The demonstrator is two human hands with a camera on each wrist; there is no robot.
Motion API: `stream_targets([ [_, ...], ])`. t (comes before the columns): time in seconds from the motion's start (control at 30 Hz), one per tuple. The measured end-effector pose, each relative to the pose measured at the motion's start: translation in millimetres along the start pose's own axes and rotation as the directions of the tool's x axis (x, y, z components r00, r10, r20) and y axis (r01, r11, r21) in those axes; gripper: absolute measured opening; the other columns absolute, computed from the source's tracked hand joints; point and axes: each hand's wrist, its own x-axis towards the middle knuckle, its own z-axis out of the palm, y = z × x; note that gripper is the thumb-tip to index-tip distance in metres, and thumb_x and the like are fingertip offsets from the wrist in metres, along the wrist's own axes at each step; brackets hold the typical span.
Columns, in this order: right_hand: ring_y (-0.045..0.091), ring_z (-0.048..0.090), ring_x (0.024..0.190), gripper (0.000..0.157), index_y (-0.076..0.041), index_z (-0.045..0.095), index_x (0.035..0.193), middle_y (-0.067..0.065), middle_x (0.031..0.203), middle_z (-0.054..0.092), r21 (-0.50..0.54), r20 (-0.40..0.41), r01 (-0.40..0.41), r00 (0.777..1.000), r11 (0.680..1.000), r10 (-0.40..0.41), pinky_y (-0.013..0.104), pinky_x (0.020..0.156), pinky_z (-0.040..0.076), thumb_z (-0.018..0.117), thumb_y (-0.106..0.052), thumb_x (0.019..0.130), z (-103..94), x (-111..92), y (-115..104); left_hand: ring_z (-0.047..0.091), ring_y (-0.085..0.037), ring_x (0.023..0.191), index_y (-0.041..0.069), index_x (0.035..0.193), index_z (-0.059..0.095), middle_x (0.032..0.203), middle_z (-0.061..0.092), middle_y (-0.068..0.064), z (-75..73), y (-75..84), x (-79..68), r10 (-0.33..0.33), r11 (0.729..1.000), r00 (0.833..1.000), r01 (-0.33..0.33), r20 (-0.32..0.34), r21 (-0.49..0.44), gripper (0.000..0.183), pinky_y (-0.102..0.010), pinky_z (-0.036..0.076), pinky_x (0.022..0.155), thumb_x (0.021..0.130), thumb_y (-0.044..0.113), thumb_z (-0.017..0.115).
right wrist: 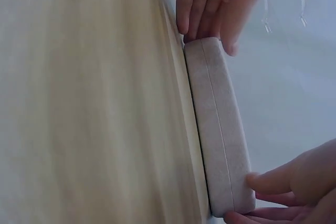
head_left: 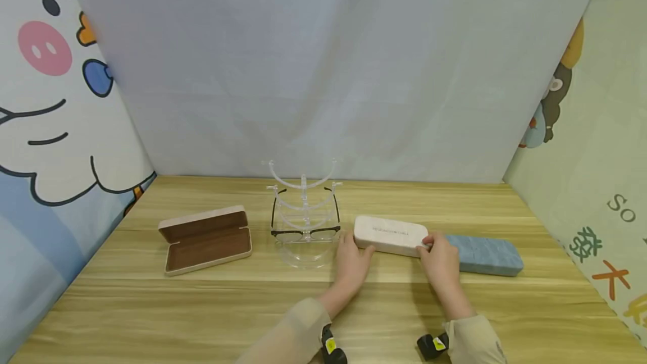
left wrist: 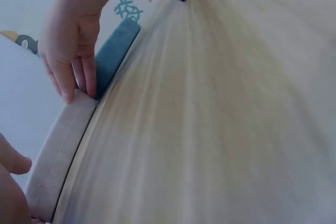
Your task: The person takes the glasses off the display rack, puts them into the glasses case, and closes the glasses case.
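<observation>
A closed off-white glasses case (head_left: 390,235) with small lettering on its lid lies on the table. My left hand (head_left: 352,261) holds its left end, fingers round the end and thumb near the front side. At the right end, my right hand (head_left: 441,258) grips the case between thumb and fingers. The right wrist view shows the seam along the case's side (right wrist: 218,124) unbroken, with both hands at its ends. A blue glasses case (head_left: 487,255), also closed, lies just right of my right hand and is partly covered by it.
A clear display stand (head_left: 304,201) left of my left hand carries black-rimmed glasses (head_left: 306,233). Farther left sits an open glasses case (head_left: 208,249) with brown lining. The wooden table (head_left: 177,319) meets a pale curtain (head_left: 227,72) at the back and printed panels at both sides.
</observation>
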Motion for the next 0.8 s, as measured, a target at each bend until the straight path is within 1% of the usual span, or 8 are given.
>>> stream_targets([
  [0.07, 0.030, 0.058, 0.070, 0.017, 0.007, 0.058, 0.094, 0.022, 0.083, 0.062, -0.015, -0.016, 0.018, 1.000, 1.000, -0.019, 0.042, 0.063, 0.047, 0.059, -0.005, 0.082, 0.2, -1, -1, 0.044, -0.036, 0.118, -0.007, 0.127, 0.041, 0.125, 0.045, -0.022, -3.4, 0.2, -1.8, 0.017, 1.000, 1.000, -0.017, 0.018, 0.014, 0.054, -0.045, 0.036, 0.101, 0.083, 0.013, 0.065],
  [0.17, 0.029, 0.056, 0.069, 0.015, 0.006, 0.061, 0.093, 0.021, 0.082, 0.062, -0.030, -0.049, 0.050, 0.997, 0.998, -0.052, 0.042, 0.063, 0.046, 0.058, -0.004, 0.082, 0.8, -1, -5, 0.046, -0.035, 0.116, -0.006, 0.126, 0.043, 0.121, 0.048, -0.021, -10.1, 1.6, -4.8, 0.069, 0.997, 0.997, -0.071, 0.036, 0.042, 0.052, -0.044, 0.037, 0.099, 0.083, 0.013, 0.065],
  [0.27, 0.032, 0.058, 0.077, 0.014, 0.005, 0.063, 0.093, 0.022, 0.088, 0.062, -0.011, -0.060, 0.115, 0.992, 0.993, -0.115, 0.044, 0.069, 0.047, 0.059, -0.004, 0.082, 2.6, 0, -11, 0.049, -0.033, 0.112, -0.005, 0.125, 0.047, 0.118, 0.051, -0.019, -18.9, 2.7, -7.3, 0.115, 0.990, 0.992, -0.119, 0.058, 0.075, 0.048, -0.043, 0.040, 0.096, 0.085, 0.015, 0.063],
  [0.33, 0.033, 0.060, 0.086, 0.015, 0.003, 0.063, 0.096, 0.021, 0.094, 0.064, 0.026, -0.032, 0.176, 0.984, 0.984, -0.175, 0.045, 0.075, 0.048, 0.060, -0.004, 0.083, 5.2, 0, -17, 0.052, -0.029, 0.109, -0.002, 0.123, 0.050, 0.116, 0.054, -0.015, -26.2, 3.2, -8.6, 0.142, 0.983, 0.987, -0.149, 0.073, 0.102, 0.044, -0.041, 0.043, 0.093, 0.086, 0.017, 0.062],
  [0.47, 0.029, 0.062, 0.092, 0.017, -0.001, 0.062, 0.103, 0.015, 0.102, 0.065, 0.155, 0.057, 0.272, 0.957, 0.950, -0.283, 0.042, 0.080, 0.051, 0.059, -0.006, 0.086, 13.4, 1, -27, 0.057, -0.024, 0.104, 0.005, 0.119, 0.056, 0.114, 0.058, -0.009, -43.4, 4.3, -10.9, 0.208, 0.961, 0.974, -0.221, 0.092, 0.165, 0.036, -0.037, 0.048, 0.087, 0.087, 0.019, 0.061],
  [0.57, 0.025, 0.063, 0.091, 0.018, -0.003, 0.063, 0.104, 0.011, 0.103, 0.065, 0.228, 0.083, 0.317, 0.936, 0.921, -0.343, 0.038, 0.079, 0.052, 0.059, -0.005, 0.087, 20.5, 0, -36, 0.059, -0.020, 0.098, 0.007, 0.114, 0.059, 0.110, 0.061, -0.006, -56.7, 4.6, -12.4, 0.259, 0.939, 0.962, -0.272, 0.087, 0.212, 0.030, -0.034, 0.051, 0.079, 0.087, 0.019, 0.061],
  [0.67, 0.023, 0.063, 0.092, 0.018, -0.005, 0.063, 0.104, 0.009, 0.104, 0.065, 0.261, 0.101, 0.349, 0.917, 0.900, -0.385, 0.036, 0.079, 0.053, 0.059, -0.005, 0.087, 27.2, -2, -45, 0.059, -0.019, 0.093, 0.008, 0.109, 0.062, 0.105, 0.062, -0.004, -69.6, 4.0, -13.1, 0.297, 0.922, 0.953, -0.304, 0.065, 0.239, 0.024, -0.032, 0.051, 0.073, 0.087, 0.018, 0.061],
  [0.8, 0.022, 0.062, 0.092, 0.019, -0.006, 0.063, 0.106, 0.008, 0.104, 0.064, 0.268, 0.125, 0.392, 0.892, 0.880, -0.435, 0.033, 0.077, 0.053, 0.060, -0.006, 0.087, 35.6, -6, -59, 0.060, -0.019, 0.092, 0.009, 0.105, 0.063, 0.103, 0.063, -0.003, -86.3, -0.5, -13.4, 0.330, 0.911, 0.944, -0.325, 0.024, 0.255, 0.020, -0.032, 0.051, 0.071, 0.087, 0.018, 0.061],
])
